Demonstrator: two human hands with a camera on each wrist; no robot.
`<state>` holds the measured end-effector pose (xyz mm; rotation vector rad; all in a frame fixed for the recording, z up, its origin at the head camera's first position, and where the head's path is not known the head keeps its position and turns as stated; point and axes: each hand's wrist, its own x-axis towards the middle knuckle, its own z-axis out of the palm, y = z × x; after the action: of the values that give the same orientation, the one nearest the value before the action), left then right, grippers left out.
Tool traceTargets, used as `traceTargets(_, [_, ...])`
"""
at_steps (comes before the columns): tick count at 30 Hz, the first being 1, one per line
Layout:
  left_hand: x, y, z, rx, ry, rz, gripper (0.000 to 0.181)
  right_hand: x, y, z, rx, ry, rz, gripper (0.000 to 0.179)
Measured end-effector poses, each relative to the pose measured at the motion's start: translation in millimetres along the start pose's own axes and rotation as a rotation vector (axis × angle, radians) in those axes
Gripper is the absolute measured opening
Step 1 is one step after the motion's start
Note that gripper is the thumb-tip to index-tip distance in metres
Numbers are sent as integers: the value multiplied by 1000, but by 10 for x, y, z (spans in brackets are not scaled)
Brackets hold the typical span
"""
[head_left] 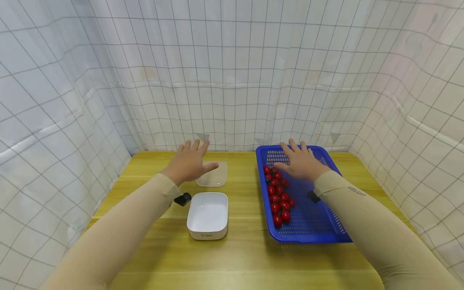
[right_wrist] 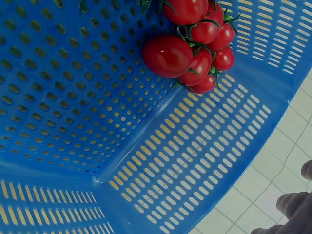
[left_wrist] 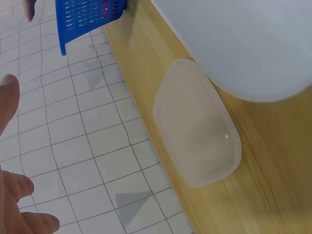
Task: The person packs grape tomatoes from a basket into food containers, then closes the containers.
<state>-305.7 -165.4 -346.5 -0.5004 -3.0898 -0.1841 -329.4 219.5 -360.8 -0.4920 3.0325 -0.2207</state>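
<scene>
My left hand point(head_left: 187, 163), fingers spread and holding nothing, hovers over the left edge of a translucent lid point(head_left: 217, 175). Nearer to me than the lid, a white square container point(head_left: 208, 213) shows a bare inside. On the right, my right hand point(head_left: 301, 163) is stretched out above the far part of a blue perforated basket point(head_left: 272, 237), its fingers also spread. Red cherry tomatoes point(head_left: 274, 198) with green stems lie along the basket's left side; the right wrist view shows a cluster of these tomatoes point(right_wrist: 168, 56) near the basket's wall.
The wooden table point(head_left: 239, 266) carries the lid, container and basket. White gridded curtain point(head_left: 232, 100) hangs behind the table's far edge and along both sides. Small dark wrist devices point(head_left: 183, 199) show at both cuffs.
</scene>
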Motion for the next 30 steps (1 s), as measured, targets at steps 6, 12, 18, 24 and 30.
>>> traceTargets(6, [-144,-90,1,-18,6,36,96,-15,53,-7,20,-23,-23,84])
traceTargets(12, [-303,-197,48,-44,-2,79,96,-46,119,-13,64,-43,-47,79])
traceTargets(18, [-477,-292,108,-129,-41,115,96,-52,154,-3,104,-81,-74,74])
traceTargets(24, [-656,-382,209,-223,-65,145,97,-65,179,24,112,-94,-107,68])
traceTargets(30, [-826,-435,362,-268,-69,166,94,-70,194,64,128,-116,-99,68])
